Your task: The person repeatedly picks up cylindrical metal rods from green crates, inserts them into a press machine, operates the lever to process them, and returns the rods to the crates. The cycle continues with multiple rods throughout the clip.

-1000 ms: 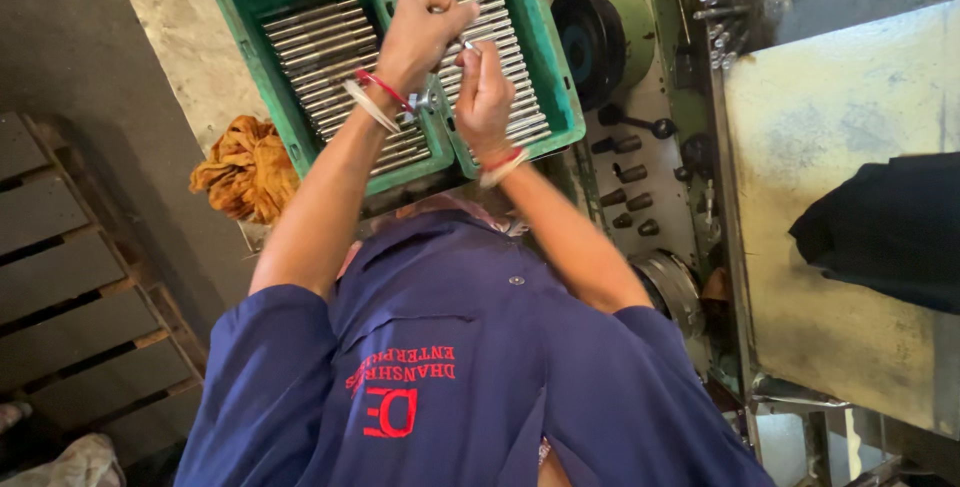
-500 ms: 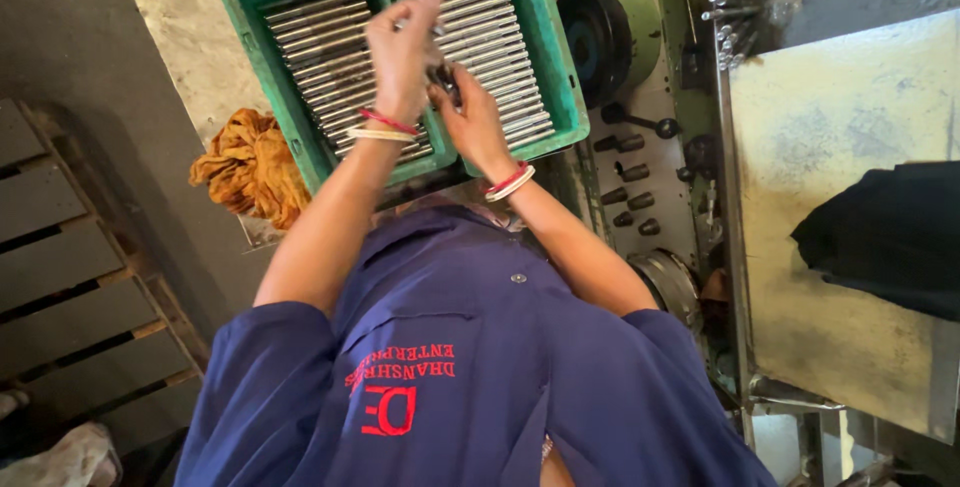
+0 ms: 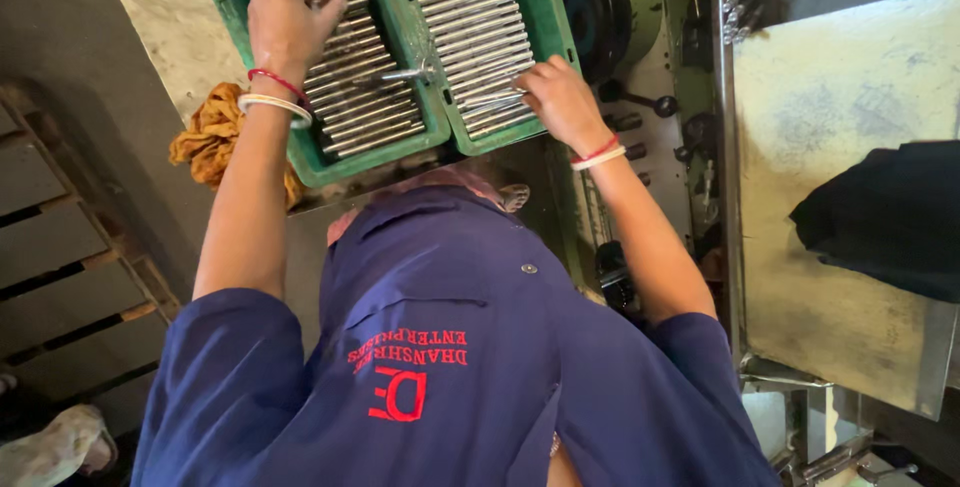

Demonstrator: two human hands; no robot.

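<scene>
A person in a dark blue work shirt leaned over two green plastic crates set side by side on a worn tabletop (image 3: pixel 165 17), seen from above. The left crate (image 3: pixel 330 162) held rows of thin metal rods (image 3: pixel 350 107) lying parallel, packed flat so they stayed sorted. The left hand (image 3: pixel 285 22) rested on the rods at the far end of that crate, fingers curled down onto them; whether it pinched a rod or only pressed on the row could not be told. The right crate (image 3: pixel 535 42), touching the left crate along its wall, carried a similar layer of rods (image 3: pixel 465 17). The right hand (image 3: pixel 560 102) lay at the near corner of the right crate, fingers closed on the ends of a few rods there. One single rod (image 3: pixel 395 75) lay across the shared wall between the crates. An orange rag (image 3: pixel 215 137) sat bunched just left of the left crate. The crates' far ends were cut off by the frame, and the dark machine parts (image 3: pixel 600 7) right of the right crate were hard to make out
</scene>
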